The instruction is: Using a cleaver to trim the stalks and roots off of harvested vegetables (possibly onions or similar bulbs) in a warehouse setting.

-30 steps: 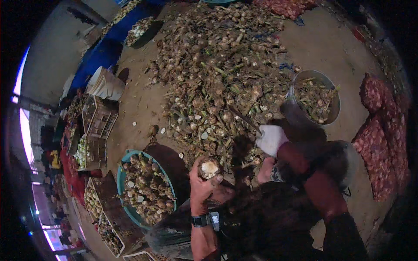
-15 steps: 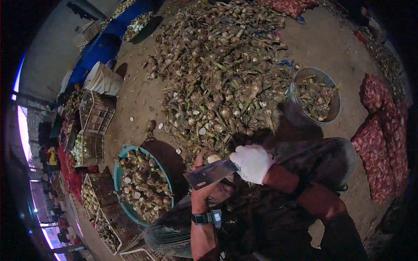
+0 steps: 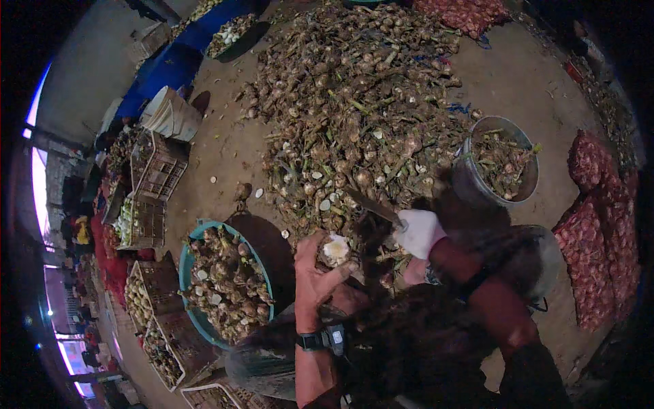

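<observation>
The cut bulb sits in the left hand, at the upper right of the palm, near 1 o'clock from the wrist. This bare hand is closed around it, with the thumb along its lower side, and the pale cut face is turned up. The right hand, in a white glove, is closed on the handle of the knife. The blade points from this hand toward 10 o'clock, over the pile of bulbs. The bulb lies from the glove near 9 o'clock, a little toward 8, and from the middle of the blade between 7 and 8. The 2 are near but apart.

Farther out, the pile spreads at 12 o'clock from the bulb, a metal pail stands at 2, red net sacks lie at 3, and a blue-green tub is between 8 and 9.

The bulb's underside is hidden by the fingers, so I cannot tell its long axis. The glove covers most of the knife handle, and which side is sharp is hard to see. Both arms are cut off by the lower edge.
</observation>
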A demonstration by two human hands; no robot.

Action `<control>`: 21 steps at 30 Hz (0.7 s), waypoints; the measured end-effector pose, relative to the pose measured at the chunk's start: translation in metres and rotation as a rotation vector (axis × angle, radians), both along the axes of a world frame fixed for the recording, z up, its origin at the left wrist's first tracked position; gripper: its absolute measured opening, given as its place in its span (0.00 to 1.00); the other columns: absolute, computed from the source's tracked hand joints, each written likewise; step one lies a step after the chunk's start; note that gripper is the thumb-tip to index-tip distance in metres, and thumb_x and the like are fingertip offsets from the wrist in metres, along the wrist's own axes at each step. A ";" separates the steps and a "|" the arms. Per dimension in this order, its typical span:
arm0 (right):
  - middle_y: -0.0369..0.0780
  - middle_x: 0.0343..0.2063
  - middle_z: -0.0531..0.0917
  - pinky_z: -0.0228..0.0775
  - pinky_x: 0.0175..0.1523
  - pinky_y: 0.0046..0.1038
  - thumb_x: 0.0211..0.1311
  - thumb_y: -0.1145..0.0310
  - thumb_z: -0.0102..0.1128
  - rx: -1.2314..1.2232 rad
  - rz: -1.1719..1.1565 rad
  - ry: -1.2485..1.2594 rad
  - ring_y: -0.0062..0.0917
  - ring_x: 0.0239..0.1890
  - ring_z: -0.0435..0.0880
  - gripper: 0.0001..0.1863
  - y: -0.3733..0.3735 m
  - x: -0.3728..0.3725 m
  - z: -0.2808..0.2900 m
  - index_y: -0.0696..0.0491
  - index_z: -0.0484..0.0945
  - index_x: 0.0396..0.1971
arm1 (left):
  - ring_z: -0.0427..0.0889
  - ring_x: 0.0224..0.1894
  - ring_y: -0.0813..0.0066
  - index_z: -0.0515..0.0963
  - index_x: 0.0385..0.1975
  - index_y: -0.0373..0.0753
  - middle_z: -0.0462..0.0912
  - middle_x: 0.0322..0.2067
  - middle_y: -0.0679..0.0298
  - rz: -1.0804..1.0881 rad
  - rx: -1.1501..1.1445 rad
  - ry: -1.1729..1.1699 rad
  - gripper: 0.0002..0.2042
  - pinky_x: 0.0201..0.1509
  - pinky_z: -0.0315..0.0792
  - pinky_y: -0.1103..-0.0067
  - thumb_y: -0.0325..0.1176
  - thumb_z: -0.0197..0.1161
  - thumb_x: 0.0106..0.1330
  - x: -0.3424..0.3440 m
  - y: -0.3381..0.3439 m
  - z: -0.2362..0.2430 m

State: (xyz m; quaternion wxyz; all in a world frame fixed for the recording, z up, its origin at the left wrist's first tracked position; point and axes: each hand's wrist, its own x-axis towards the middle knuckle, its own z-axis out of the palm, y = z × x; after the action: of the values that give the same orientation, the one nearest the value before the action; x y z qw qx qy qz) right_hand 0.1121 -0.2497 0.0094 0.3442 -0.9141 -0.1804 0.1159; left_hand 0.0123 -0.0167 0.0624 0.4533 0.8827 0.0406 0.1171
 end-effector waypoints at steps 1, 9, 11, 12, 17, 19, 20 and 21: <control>0.48 0.20 0.75 0.69 0.32 0.39 0.43 0.65 0.62 0.081 -0.005 0.047 0.45 0.27 0.77 0.10 0.008 -0.006 0.008 0.55 0.73 0.21 | 0.77 0.42 0.63 0.72 0.47 0.30 0.78 0.40 0.54 -0.003 -0.010 0.001 0.33 0.48 0.71 0.71 0.36 0.76 0.39 0.000 -0.002 0.001; 0.40 0.22 0.80 0.70 0.37 0.31 0.45 0.58 0.67 0.365 0.098 0.439 0.32 0.29 0.80 0.18 0.035 -0.031 0.014 0.55 0.78 0.33 | 0.75 0.44 0.75 0.67 0.49 0.33 0.75 0.42 0.63 0.397 -0.392 -0.114 0.22 0.47 0.72 0.79 0.27 0.65 0.54 0.011 -0.011 -0.003; 0.42 0.24 0.81 0.71 0.38 0.32 0.45 0.57 0.67 0.272 0.125 0.499 0.35 0.30 0.81 0.19 0.036 -0.031 0.033 0.55 0.78 0.33 | 0.76 0.41 0.75 0.68 0.47 0.35 0.75 0.40 0.64 0.345 -1.108 -0.094 0.19 0.44 0.73 0.78 0.27 0.63 0.56 0.008 -0.006 -0.017; 0.44 0.25 0.81 0.71 0.38 0.33 0.45 0.57 0.66 0.281 0.120 0.463 0.36 0.31 0.81 0.19 0.037 -0.032 0.035 0.55 0.78 0.33 | 0.77 0.39 0.75 0.68 0.47 0.37 0.75 0.39 0.64 0.346 -1.153 -0.063 0.17 0.40 0.74 0.77 0.28 0.61 0.57 0.007 -0.006 -0.022; 0.45 0.26 0.82 0.72 0.38 0.36 0.44 0.53 0.63 0.151 0.141 0.315 0.39 0.32 0.82 0.19 0.039 -0.023 -0.007 0.55 0.79 0.28 | 0.79 0.40 0.70 0.69 0.49 0.38 0.77 0.39 0.64 0.281 -1.309 0.017 0.18 0.39 0.76 0.74 0.38 0.58 0.61 0.001 -0.015 -0.037; 0.43 0.24 0.81 0.73 0.38 0.38 0.44 0.54 0.61 0.021 0.260 0.162 0.41 0.32 0.81 0.16 0.015 -0.009 -0.070 0.53 0.79 0.25 | 0.78 0.42 0.67 0.69 0.52 0.39 0.78 0.43 0.63 0.282 -1.726 0.105 0.23 0.41 0.76 0.73 0.46 0.57 0.61 0.003 -0.021 -0.022; 0.41 0.22 0.79 0.74 0.36 0.38 0.46 0.55 0.59 -0.246 0.462 0.047 0.39 0.31 0.80 0.14 0.014 -0.011 -0.080 0.51 0.79 0.24 | 0.78 0.43 0.65 0.70 0.54 0.40 0.77 0.47 0.63 0.259 -1.696 -0.013 0.25 0.43 0.75 0.73 0.51 0.54 0.62 -0.003 -0.010 -0.024; 0.39 0.22 0.79 0.73 0.35 0.39 0.46 0.54 0.59 -0.325 0.257 0.222 0.38 0.30 0.80 0.14 0.011 -0.014 -0.094 0.50 0.80 0.24 | 0.78 0.43 0.65 0.70 0.54 0.40 0.77 0.47 0.63 0.286 -1.680 -0.042 0.25 0.43 0.75 0.73 0.51 0.54 0.62 -0.003 -0.011 -0.019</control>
State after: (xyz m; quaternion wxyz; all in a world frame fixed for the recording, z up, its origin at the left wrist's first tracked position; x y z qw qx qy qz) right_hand 0.0981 -0.2388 -0.0848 0.1927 -0.9087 -0.2355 0.2860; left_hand 0.0096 -0.0273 0.0436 0.9392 0.2376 0.2166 0.1207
